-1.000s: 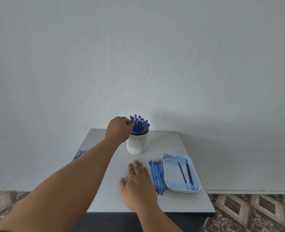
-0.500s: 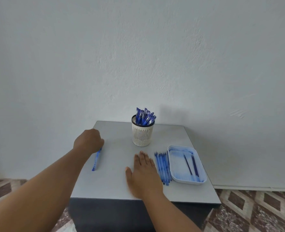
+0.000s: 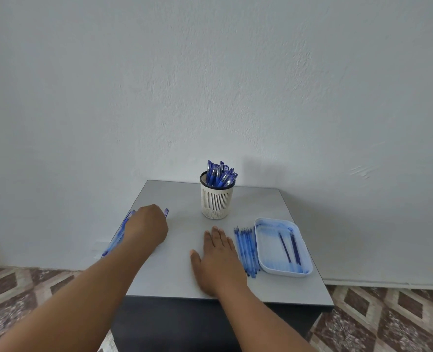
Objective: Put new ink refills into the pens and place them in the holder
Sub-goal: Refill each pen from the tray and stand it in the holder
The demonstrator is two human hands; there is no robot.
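Note:
A white slotted holder (image 3: 216,201) stands at the back of the grey table (image 3: 174,278) with several blue pens (image 3: 220,174) upright in it. My left hand (image 3: 146,228) is curled at the table's left side and grips a blue pen (image 3: 166,212) whose end pokes out past the fingers. More blue pens (image 3: 117,240) lie along the left edge, partly hidden by that hand. My right hand (image 3: 218,255) rests flat on the table. Just right of it lies a row of several blue refills (image 3: 247,250).
A white tray (image 3: 273,269) with blue ink stains sits at the right and holds two dark refills (image 3: 285,247). The table stands against a pale wall (image 3: 210,85). Patterned floor tiles (image 3: 388,321) lie on both sides.
My left hand left the holder, swung to the table's left side and closed on a pen lying there. My right hand stayed flat. The camera shifted.

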